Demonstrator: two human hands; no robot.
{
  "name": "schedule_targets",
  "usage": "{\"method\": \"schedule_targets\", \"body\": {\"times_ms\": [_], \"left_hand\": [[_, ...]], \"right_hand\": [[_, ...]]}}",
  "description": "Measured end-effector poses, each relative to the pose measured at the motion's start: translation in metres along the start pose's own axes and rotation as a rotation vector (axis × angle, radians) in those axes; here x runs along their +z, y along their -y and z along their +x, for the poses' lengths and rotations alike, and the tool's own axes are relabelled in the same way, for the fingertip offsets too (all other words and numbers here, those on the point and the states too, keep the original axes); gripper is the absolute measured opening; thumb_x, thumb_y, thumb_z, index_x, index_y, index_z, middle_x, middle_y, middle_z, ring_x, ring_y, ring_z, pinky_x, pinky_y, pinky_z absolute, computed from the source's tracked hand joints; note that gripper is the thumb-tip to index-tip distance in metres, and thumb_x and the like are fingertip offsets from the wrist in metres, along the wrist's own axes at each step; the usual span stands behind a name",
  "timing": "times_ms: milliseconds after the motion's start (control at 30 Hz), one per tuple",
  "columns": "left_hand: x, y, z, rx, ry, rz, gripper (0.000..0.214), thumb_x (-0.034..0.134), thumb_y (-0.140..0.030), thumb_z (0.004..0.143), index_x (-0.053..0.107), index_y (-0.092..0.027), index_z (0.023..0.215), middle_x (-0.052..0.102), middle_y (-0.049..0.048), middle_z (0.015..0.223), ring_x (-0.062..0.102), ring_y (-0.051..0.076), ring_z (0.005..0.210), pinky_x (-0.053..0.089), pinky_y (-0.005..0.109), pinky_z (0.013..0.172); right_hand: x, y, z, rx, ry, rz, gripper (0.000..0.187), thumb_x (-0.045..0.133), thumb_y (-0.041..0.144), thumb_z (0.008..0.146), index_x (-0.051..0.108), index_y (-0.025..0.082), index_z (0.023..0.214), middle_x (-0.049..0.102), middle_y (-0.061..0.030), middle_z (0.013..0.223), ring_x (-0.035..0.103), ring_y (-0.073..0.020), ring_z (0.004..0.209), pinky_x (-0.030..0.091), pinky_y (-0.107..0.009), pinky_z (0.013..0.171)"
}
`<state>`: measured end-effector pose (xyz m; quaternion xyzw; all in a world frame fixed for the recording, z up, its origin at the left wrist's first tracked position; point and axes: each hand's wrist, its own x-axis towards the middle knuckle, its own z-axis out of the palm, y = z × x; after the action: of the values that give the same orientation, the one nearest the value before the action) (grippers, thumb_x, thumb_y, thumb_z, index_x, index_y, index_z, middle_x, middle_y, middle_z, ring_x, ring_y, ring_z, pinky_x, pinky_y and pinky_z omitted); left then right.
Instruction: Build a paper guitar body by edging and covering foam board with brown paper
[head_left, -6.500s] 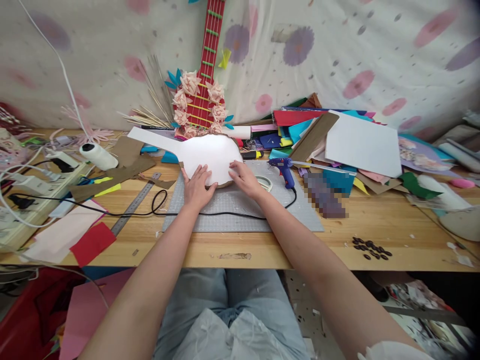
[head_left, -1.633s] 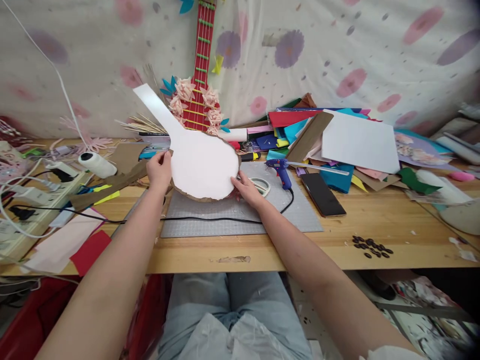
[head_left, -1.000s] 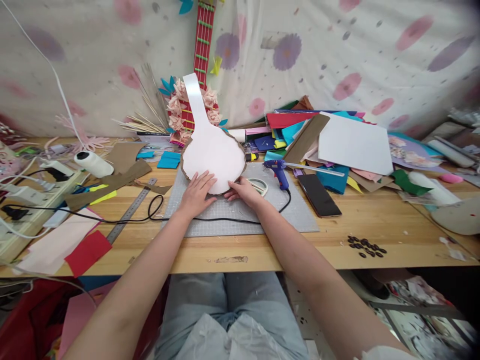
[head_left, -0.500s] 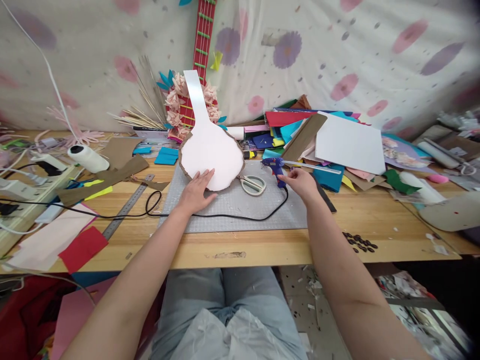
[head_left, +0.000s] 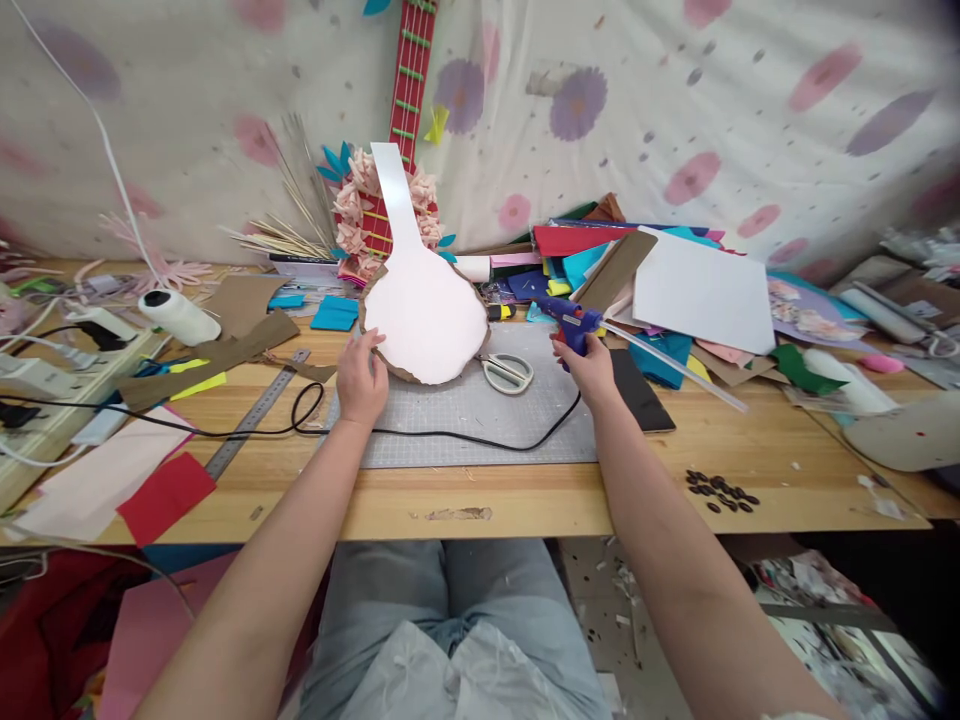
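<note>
A white guitar-shaped cutout (head_left: 424, 305) backed with brown cardboard lies on the grey cutting mat (head_left: 480, 420), its neck pointing up and away from me. My left hand (head_left: 361, 375) grips its lower left edge, fingers curled round the rim. My right hand (head_left: 591, 365) is closed on the handle of a blue glue gun (head_left: 571, 320), lifted off the mat; a clear glue stick (head_left: 675, 365) sticks out of its back toward the right. Its black cord (head_left: 450, 434) trails across the mat. Scissors (head_left: 506, 372) lie between my hands.
A red decorated cardboard guitar (head_left: 390, 200) leans on the flowered cloth behind. Coloured paper and card (head_left: 675, 285) pile at the right, a black phone (head_left: 637, 390) beside them. A steel ruler (head_left: 259, 410), thread spool (head_left: 176, 315) and power strip (head_left: 45, 385) lie left. Dark seeds (head_left: 716, 492) sit near the front edge.
My right hand left the cutout, reached right and picked up the glue gun. My left hand slid from the cutout's front to its lower left edge.
</note>
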<state>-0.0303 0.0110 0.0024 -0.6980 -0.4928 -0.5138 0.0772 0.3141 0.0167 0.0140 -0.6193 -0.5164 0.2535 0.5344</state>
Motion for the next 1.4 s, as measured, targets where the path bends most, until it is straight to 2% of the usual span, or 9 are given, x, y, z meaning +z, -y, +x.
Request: {"method": "schedule_targets", "body": {"times_ms": [67, 200, 300, 400, 533, 700, 833, 1100, 1400], "left_hand": [[-0.003, 0.006, 0.001, -0.103, -0.102, 0.03, 0.022, 0.037, -0.022, 0.087, 0.054, -0.017, 0.101, 0.064, 0.0108, 0.099, 0.057, 0.021, 0.1, 0.04, 0.041, 0.094], [-0.003, 0.02, 0.0, -0.268, -0.254, 0.064, 0.021, 0.034, -0.031, 0.09, 0.048, -0.019, 0.08, 0.058, 0.0081, 0.084, 0.055, 0.02, 0.087, 0.042, 0.039, 0.084], [0.0, 0.027, -0.002, -0.352, -0.298, 0.06, 0.022, 0.031, -0.032, 0.091, 0.041, -0.021, 0.075, 0.053, 0.0056, 0.078, 0.053, 0.019, 0.081, 0.042, 0.038, 0.08], [0.002, 0.031, -0.003, -0.361, -0.285, 0.084, 0.025, 0.031, -0.035, 0.091, 0.037, -0.022, 0.07, 0.05, 0.0042, 0.072, 0.052, 0.019, 0.077, 0.042, 0.039, 0.078], [0.003, 0.03, -0.003, -0.349, -0.249, 0.095, 0.03, 0.031, -0.037, 0.091, 0.037, -0.022, 0.066, 0.049, 0.0027, 0.066, 0.052, 0.019, 0.073, 0.042, 0.038, 0.077], [0.003, 0.022, -0.002, -0.283, -0.185, 0.096, 0.022, 0.04, -0.035, 0.089, 0.043, -0.021, 0.072, 0.055, 0.0053, 0.075, 0.052, 0.02, 0.078, 0.04, 0.038, 0.08], [0.001, 0.018, -0.003, -0.283, -0.205, 0.077, 0.012, 0.049, -0.031, 0.084, 0.045, -0.02, 0.081, 0.056, 0.007, 0.084, 0.051, 0.02, 0.084, 0.04, 0.038, 0.082], [0.002, 0.016, -0.002, -0.292, -0.175, 0.066, 0.003, 0.047, -0.021, 0.082, 0.045, -0.02, 0.083, 0.054, 0.0058, 0.084, 0.051, 0.019, 0.085, 0.04, 0.038, 0.084], [0.002, 0.017, -0.002, -0.306, -0.181, 0.06, 0.009, 0.047, -0.014, 0.075, 0.045, -0.02, 0.082, 0.054, 0.0052, 0.084, 0.052, 0.019, 0.085, 0.041, 0.037, 0.084]], "right_hand": [[0.002, 0.015, -0.01, -0.02, 0.177, 0.148, 0.039, 0.068, 0.044, 0.062, 0.059, 0.018, 0.091, 0.067, -0.0055, 0.09, 0.053, -0.0097, 0.059, 0.044, -0.026, 0.058], [0.02, 0.052, -0.03, 0.053, 0.669, 0.098, 0.038, 0.073, 0.042, 0.06, 0.061, 0.016, 0.086, 0.064, -0.001, 0.074, 0.051, -0.009, 0.057, 0.039, -0.023, 0.053], [0.037, 0.073, -0.036, 0.061, 0.817, -0.003, 0.035, 0.072, 0.042, 0.062, 0.061, 0.017, 0.085, 0.057, 0.0026, 0.063, 0.046, -0.0079, 0.052, 0.035, -0.021, 0.049], [0.05, 0.077, -0.035, 0.051, 0.805, -0.08, 0.034, 0.066, 0.049, 0.068, 0.06, 0.018, 0.082, 0.057, 0.0025, 0.061, 0.043, -0.0075, 0.048, 0.032, -0.021, 0.046], [0.059, 0.064, -0.037, 0.037, 0.732, -0.107, 0.04, 0.058, 0.057, 0.072, 0.058, 0.017, 0.08, 0.06, 0.0008, 0.064, 0.043, -0.0073, 0.047, 0.034, -0.021, 0.046], [0.066, 0.056, -0.047, 0.005, 0.691, -0.166, 0.043, 0.057, 0.059, 0.072, 0.058, 0.017, 0.081, 0.062, 0.0002, 0.069, 0.045, -0.0075, 0.047, 0.036, -0.022, 0.047], [0.068, 0.055, -0.048, 0.006, 0.671, -0.188, 0.04, 0.057, 0.058, 0.073, 0.057, 0.018, 0.08, 0.063, -0.0004, 0.07, 0.046, -0.0082, 0.047, 0.037, -0.022, 0.048], [0.072, 0.051, -0.045, 0.002, 0.67, -0.193, 0.041, 0.058, 0.058, 0.073, 0.056, 0.019, 0.082, 0.065, -0.0005, 0.073, 0.048, -0.0081, 0.048, 0.038, -0.022, 0.048], [0.067, 0.052, -0.045, 0.0, 0.668, -0.24, 0.043, 0.058, 0.058, 0.072, 0.056, 0.018, 0.086, 0.062, 0.0002, 0.069, 0.047, -0.0088, 0.049, 0.037, -0.022, 0.049]]}}
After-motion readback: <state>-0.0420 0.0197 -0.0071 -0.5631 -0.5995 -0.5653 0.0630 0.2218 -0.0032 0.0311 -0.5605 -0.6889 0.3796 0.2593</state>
